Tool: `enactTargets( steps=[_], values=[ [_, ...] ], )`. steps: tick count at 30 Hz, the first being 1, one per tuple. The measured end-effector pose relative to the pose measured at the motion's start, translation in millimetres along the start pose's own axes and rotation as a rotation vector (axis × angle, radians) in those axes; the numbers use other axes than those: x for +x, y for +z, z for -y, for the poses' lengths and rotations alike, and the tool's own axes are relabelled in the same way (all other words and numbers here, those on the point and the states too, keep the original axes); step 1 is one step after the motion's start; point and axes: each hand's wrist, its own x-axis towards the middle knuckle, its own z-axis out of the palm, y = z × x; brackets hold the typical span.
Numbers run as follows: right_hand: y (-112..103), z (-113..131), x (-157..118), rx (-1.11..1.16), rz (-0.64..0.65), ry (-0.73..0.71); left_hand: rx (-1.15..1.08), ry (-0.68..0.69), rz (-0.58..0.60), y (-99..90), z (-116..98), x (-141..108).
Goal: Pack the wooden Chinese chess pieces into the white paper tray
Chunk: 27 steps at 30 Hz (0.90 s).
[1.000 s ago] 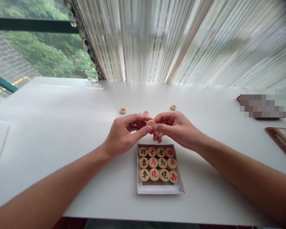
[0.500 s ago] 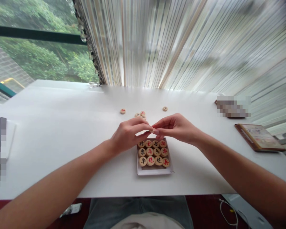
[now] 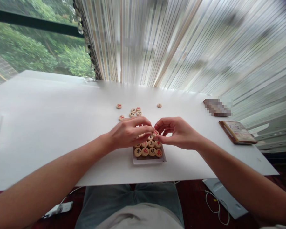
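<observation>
Over the far right part of a shallow open box (image 3: 149, 161), my right hand (image 3: 178, 133) pinches a round wooden xiangqi piece with a red character (image 3: 155, 133) between thumb and fingers. My left hand (image 3: 133, 131) comes in from the other side, its bent fingertips at the same piece's left edge; its thumb is mostly hidden. Rows of xiangqi pieces fill most of the box, with red and black characters facing up, such as a black-marked piece (image 3: 138, 152) and a red-marked piece (image 3: 145, 151). My hands cover the box's far rows.
Beyond my hands, several loose pieces (image 3: 139, 113) lie on the white table (image 3: 62, 127), with a lone one (image 3: 159, 105) to their right. A brown-edged book (image 3: 238, 132) and a blurred-out item (image 3: 216, 107) are at the right. String curtains (image 3: 143, 41) hang behind.
The view has shifted, so the table and box sit higher in the picture. Between my hands the red-marked piece now shows its face; before, fingers hid it. More loose pieces are visible past my left hand.
</observation>
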Motion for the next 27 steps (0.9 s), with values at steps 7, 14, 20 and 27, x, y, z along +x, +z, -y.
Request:
enactTargets(
  steps=[7,14,20,27],
  values=[
    [-6.8,-6.7,-25.4,-0.245,-0.068,-0.086,-0.043,-0.047,-0.009,-2.7,8.4,-2.8],
    [-0.8,-10.6,-47.6,-0.449,-0.038,-0.148,-0.048,-0.071,-0.012,-0.2,11.3,-4.5],
    [3.8,-15.7,-52.8,-0.513,-0.011,-0.174,-0.032,-0.087,-0.011,-0.3,12.5,-5.5],
    [7.9,-19.8,-52.5,-0.547,0.015,-0.19,-0.021,-0.076,-0.006,0.9,12.9,-5.4]
  ],
)
